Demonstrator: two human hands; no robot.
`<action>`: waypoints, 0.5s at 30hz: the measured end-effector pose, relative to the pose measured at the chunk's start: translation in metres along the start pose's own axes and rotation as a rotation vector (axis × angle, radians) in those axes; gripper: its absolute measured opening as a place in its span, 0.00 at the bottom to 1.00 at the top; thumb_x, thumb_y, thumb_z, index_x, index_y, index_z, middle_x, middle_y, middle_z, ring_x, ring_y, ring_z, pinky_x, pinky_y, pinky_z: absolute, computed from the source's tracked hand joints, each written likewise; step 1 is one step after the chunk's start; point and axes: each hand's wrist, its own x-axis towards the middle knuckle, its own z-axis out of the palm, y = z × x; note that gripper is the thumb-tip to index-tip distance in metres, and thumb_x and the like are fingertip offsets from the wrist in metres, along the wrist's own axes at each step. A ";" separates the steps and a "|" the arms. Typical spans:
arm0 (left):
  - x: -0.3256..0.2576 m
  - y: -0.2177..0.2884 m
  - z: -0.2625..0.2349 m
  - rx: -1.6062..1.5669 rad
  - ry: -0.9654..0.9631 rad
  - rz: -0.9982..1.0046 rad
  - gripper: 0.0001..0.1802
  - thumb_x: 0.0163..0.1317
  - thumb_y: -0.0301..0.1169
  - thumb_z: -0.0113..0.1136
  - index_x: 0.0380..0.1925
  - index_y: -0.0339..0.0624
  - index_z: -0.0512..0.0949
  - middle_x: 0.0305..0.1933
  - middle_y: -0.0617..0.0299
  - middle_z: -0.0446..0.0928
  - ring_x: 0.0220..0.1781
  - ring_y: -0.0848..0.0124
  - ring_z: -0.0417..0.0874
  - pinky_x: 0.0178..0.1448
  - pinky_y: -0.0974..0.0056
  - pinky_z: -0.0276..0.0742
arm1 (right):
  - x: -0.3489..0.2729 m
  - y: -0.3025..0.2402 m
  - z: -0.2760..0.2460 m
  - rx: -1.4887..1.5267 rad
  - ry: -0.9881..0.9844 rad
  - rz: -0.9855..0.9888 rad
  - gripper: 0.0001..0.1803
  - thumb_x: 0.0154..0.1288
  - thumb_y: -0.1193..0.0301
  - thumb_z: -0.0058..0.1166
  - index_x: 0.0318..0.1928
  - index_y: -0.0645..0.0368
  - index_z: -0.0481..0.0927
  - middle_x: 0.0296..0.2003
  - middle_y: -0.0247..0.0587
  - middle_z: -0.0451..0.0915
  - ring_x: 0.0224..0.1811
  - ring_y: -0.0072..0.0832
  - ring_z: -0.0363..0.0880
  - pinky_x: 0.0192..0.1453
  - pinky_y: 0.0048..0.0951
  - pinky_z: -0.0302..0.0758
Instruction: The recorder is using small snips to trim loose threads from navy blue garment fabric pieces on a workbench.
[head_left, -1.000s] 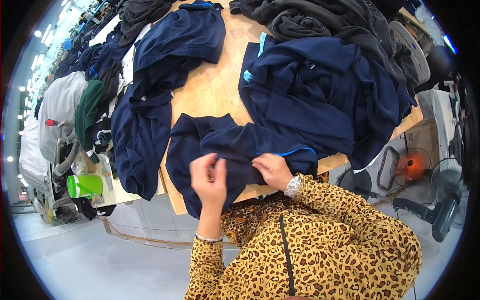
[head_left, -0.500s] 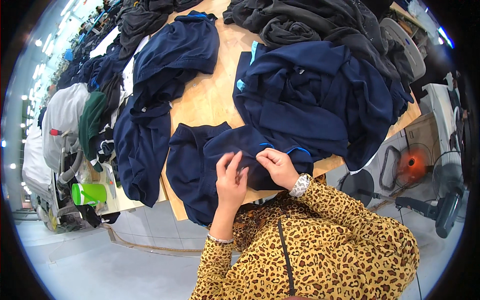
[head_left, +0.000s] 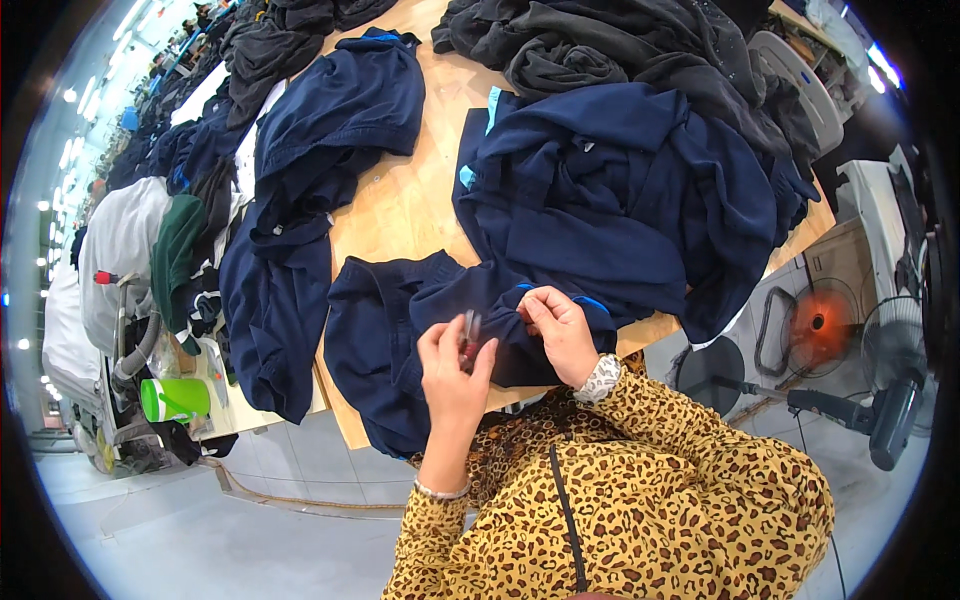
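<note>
Navy garment (head_left: 375, 315) with a gathered waistband and bright blue trim lies at the table's near edge, in front of me. My left hand (head_left: 455, 375) is closed around small thread snips (head_left: 469, 338), blurred, with a metal end and a red part, just above the cloth. To its right, my right hand (head_left: 560, 335) pinches at the same garment beside the blue trim. Its fingertips hide exactly what they grip, whether cloth or a loose thread. The two hands are a short way apart.
A heap of navy garments (head_left: 620, 200) lies to the right, with dark grey clothing (head_left: 640, 45) behind it. More navy garments (head_left: 340, 100) lie along the left of the wooden table (head_left: 400, 205). A green container (head_left: 175, 399) stands far left; a fan (head_left: 890, 400) is at right.
My left hand has turned and its fingers have closed in, so the thread snips now show between them. My right hand keeps its pinch, slightly shifted. The whole view has shifted a little.
</note>
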 end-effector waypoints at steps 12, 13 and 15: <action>0.013 0.041 -0.034 0.329 -0.316 0.268 0.15 0.60 0.31 0.61 0.45 0.33 0.77 0.29 0.51 0.79 0.26 0.56 0.81 0.30 0.60 0.76 | -0.011 -0.016 0.015 -0.579 -0.068 -0.507 0.04 0.68 0.76 0.49 0.38 0.63 0.75 0.29 0.45 0.81 0.31 0.34 0.83 0.33 0.27 0.76; 0.014 0.043 -0.034 0.360 -0.354 0.247 0.15 0.61 0.32 0.60 0.44 0.33 0.78 0.29 0.50 0.79 0.26 0.55 0.81 0.30 0.59 0.76 | -0.010 -0.015 0.015 -0.579 -0.069 -0.506 0.04 0.68 0.76 0.49 0.38 0.63 0.75 0.29 0.45 0.81 0.31 0.34 0.83 0.33 0.27 0.76; 0.015 0.044 -0.036 0.391 -0.393 0.224 0.14 0.62 0.33 0.58 0.43 0.33 0.78 0.29 0.49 0.79 0.27 0.53 0.81 0.30 0.58 0.77 | -0.009 -0.010 0.014 -0.626 -0.080 -0.595 0.03 0.67 0.76 0.50 0.38 0.63 0.75 0.29 0.44 0.81 0.31 0.37 0.83 0.32 0.28 0.77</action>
